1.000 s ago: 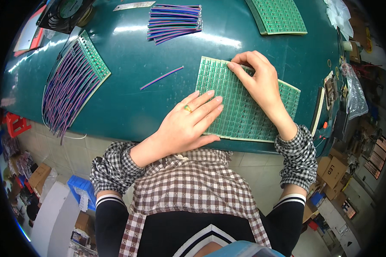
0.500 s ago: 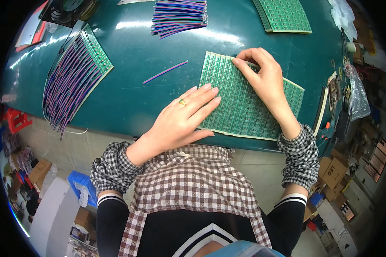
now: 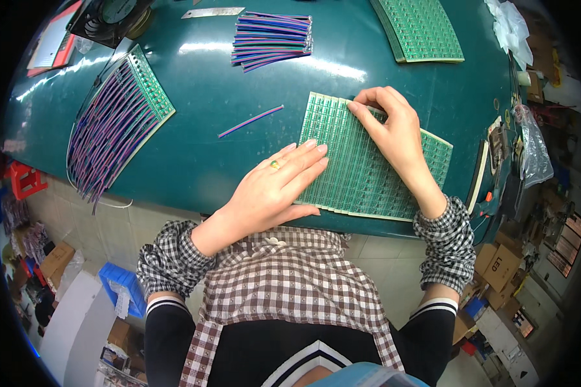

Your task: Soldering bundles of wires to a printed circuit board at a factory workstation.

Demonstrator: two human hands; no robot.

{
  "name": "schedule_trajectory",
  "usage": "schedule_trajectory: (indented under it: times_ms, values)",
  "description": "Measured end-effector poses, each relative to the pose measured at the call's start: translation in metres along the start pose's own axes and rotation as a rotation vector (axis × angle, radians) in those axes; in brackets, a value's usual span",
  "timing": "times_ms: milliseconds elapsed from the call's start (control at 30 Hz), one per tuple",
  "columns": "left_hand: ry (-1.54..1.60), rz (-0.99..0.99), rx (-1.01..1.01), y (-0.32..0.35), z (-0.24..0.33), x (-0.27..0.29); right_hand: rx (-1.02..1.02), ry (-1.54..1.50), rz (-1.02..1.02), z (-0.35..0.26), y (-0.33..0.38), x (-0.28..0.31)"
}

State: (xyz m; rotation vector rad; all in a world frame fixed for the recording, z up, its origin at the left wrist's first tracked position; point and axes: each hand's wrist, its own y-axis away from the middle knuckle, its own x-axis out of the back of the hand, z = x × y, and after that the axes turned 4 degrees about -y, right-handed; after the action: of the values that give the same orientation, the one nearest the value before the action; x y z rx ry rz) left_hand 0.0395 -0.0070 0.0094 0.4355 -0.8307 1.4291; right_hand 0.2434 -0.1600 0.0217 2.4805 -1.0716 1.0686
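A green circuit board panel (image 3: 368, 161) lies flat on the teal desk (image 3: 193, 129), just right of the frame's centre and close to the desk's near edge. The left hand (image 3: 274, 187) rests open and flat, palm down, with a ring on one finger; its fingertips lie on the panel's left edge. The right hand (image 3: 394, 132) lies across the panel's upper part, fingers curled, its fingertips pinching or pressing the top left corner; which of the two is hard to tell. A single loose purple wire strip (image 3: 250, 121) lies on the desk just left of the panel. At upper centre sits a bundle of purple and blue wires (image 3: 271, 40). At left, another board with wires attached (image 3: 119, 116) fans toward the desk edge. A further stack of green boards (image 3: 423, 29) sits at upper right.
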Motion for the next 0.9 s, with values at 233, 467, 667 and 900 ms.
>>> schedule_trajectory:
  times_ms: [233,467,667,900]
  values:
    - [-0.01,-0.079,0.044,0.0,0.001,0.011,-0.036,-0.07,-0.015,0.003,0.0,0.015]
    - [0.013,-0.097,-0.059,-0.018,0.012,0.005,-0.107,-0.095,0.009,0.024,0.01,0.05]
    - [-0.063,-0.16,-0.148,-0.035,0.014,-0.008,-0.021,-0.044,-0.03,0.028,0.023,0.043]
    - [-0.042,-0.165,-0.135,-0.035,0.012,-0.011,-0.018,-0.03,0.024,0.031,0.028,0.038]
